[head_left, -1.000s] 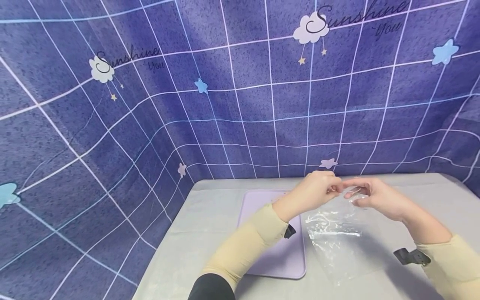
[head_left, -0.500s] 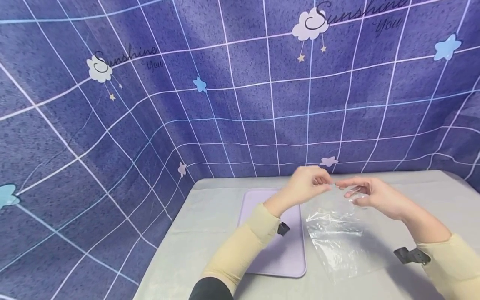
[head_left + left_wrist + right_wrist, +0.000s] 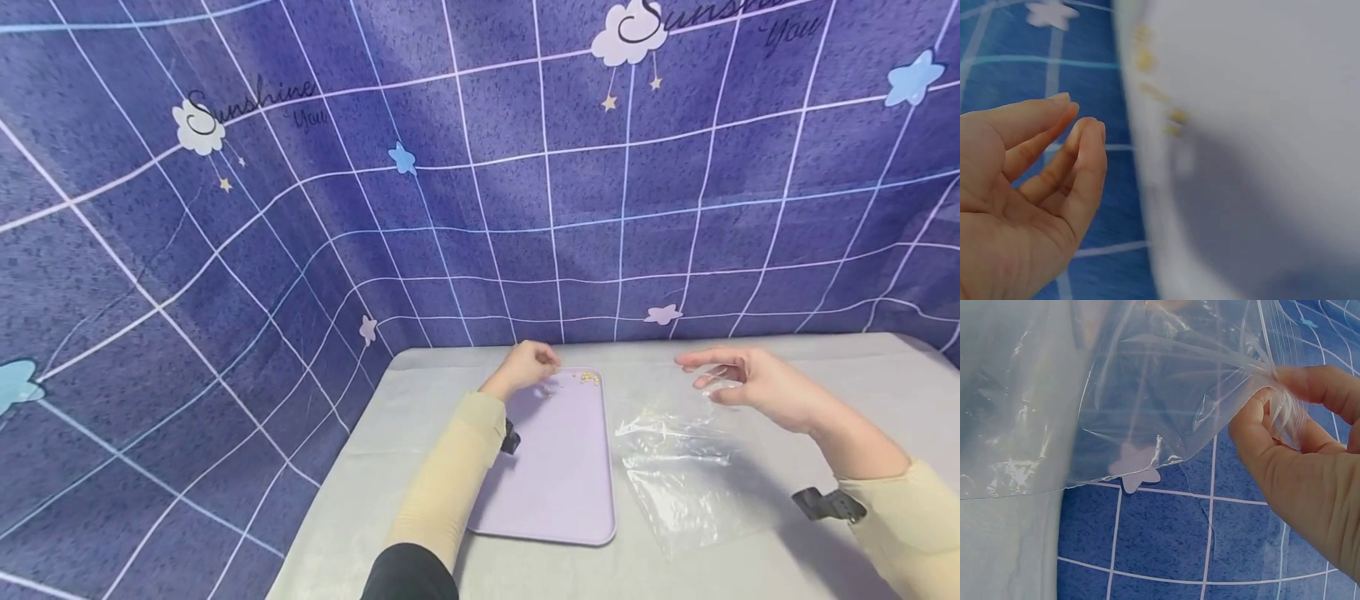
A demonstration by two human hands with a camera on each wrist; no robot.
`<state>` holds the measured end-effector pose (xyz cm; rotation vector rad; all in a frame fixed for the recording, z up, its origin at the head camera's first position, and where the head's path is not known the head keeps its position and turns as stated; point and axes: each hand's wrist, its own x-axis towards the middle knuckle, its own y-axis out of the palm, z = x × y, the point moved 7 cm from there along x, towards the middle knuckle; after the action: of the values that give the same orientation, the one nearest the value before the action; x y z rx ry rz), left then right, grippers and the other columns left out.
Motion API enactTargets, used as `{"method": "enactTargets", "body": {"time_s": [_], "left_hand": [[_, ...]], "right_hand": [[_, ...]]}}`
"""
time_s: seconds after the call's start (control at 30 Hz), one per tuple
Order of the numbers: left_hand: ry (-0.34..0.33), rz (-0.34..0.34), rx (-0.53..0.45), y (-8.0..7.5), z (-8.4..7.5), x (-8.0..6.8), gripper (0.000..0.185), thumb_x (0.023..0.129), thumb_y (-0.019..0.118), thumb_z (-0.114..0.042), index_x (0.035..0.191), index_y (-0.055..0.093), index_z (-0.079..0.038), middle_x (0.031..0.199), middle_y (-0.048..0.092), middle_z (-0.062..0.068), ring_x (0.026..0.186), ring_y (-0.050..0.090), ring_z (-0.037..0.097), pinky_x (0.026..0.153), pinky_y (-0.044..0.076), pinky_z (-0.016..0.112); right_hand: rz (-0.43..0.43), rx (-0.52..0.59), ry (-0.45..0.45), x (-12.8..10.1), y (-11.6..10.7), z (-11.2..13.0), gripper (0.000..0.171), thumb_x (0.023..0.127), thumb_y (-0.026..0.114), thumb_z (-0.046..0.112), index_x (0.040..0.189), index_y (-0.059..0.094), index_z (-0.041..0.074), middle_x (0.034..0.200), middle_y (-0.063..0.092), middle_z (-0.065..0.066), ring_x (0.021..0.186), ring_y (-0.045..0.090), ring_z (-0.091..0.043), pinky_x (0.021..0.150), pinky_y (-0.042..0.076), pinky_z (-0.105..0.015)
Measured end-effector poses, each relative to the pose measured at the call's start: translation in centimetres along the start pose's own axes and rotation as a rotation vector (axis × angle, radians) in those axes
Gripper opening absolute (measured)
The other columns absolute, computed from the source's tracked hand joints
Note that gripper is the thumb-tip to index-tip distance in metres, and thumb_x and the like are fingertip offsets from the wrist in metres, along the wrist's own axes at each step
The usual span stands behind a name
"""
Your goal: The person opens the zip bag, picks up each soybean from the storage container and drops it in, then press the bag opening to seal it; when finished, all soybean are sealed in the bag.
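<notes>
My right hand (image 3: pixel 780 387) pinches the upper edge of a clear zip bag (image 3: pixel 682 492), which hangs down over the table. In the right wrist view the thumb and fingers grip the bag's crumpled zip edge (image 3: pixel 1285 415). My left hand (image 3: pixel 528 367) hovers at the far left corner of a lilac tray (image 3: pixel 558 483). Its fingers are loosely bent, with nothing visible between them in the left wrist view. Several small gold pieces (image 3: pixel 590 378) lie at the tray's far right corner. More tiny bits (image 3: pixel 550 389), too small to identify, are close to the left hand.
A pale cloth covers the table (image 3: pixel 405 442). Behind and to the left hangs a purple-blue curtain (image 3: pixel 480 208) with a grid, clouds and stars. The tray has a low raised rim and lies to the left of the bag.
My left hand has moved away from the right hand and the bag, leftward to the tray's far edge, uncovering the gold pieces. The right hand stays nearly in place, holding the bag.
</notes>
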<state>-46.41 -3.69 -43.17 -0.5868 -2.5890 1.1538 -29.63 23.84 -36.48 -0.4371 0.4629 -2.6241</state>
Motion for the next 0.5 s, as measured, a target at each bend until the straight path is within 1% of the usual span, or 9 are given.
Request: {"method": "enactTargets", "body": {"time_s": [0.1,0.17,0.2,0.33,0.5], "left_hand": [[-0.084,0.016,-0.033,1.1,2.7,-0.1,0.017,0.081,0.066,0.0,0.096,0.071,-0.005,0.079,0.069,0.004,0.06,0.063,0.017,0.055,0.052,0.022],[-0.115,0.022,-0.05,1.6,3.7,-0.2,0.017,0.079,0.067,0.002,0.094,0.071,-0.003,0.077,0.069,0.006,0.058,0.064,0.018,0.054,0.053,0.023],[-0.125,0.022,-0.047,1.9,4.1,-0.2,0.017,0.078,0.068,0.002,0.093,0.072,-0.003,0.075,0.069,0.006,0.058,0.063,0.016,0.054,0.053,0.022],[-0.116,0.013,-0.034,2.4,4.4,0.0,0.015,0.074,0.07,0.004,0.087,0.072,-0.004,0.073,0.069,0.005,0.059,0.063,0.013,0.055,0.052,0.021],[-0.105,0.002,0.023,2.7,4.4,0.3,0.015,0.073,0.071,0.004,0.083,0.073,-0.007,0.069,0.067,-0.001,0.057,0.06,0.009,0.054,0.05,0.018]], "right_hand": [[0.002,0.007,0.007,0.0,0.1,-0.1,0.054,0.079,0.057,-0.012,0.131,0.044,-0.011,0.121,0.058,0.023,0.1,0.061,-0.004,0.079,0.055,-0.028],[-0.002,0.008,0.011,-0.1,0.0,-0.2,0.054,0.079,0.057,-0.013,0.131,0.044,-0.012,0.121,0.058,0.023,0.1,0.062,-0.004,0.079,0.055,-0.028],[-0.004,0.004,0.012,-0.1,0.0,-0.3,0.054,0.079,0.057,-0.013,0.131,0.044,-0.011,0.121,0.059,0.023,0.099,0.062,-0.004,0.078,0.055,-0.028],[-0.009,0.002,0.012,0.0,0.0,-0.3,0.054,0.079,0.058,-0.013,0.131,0.045,-0.012,0.12,0.059,0.023,0.099,0.061,-0.004,0.078,0.055,-0.027],[-0.012,0.005,-0.003,0.0,0.0,-0.2,0.053,0.079,0.059,-0.012,0.13,0.046,-0.011,0.12,0.059,0.023,0.099,0.062,-0.003,0.078,0.055,-0.026]]}}
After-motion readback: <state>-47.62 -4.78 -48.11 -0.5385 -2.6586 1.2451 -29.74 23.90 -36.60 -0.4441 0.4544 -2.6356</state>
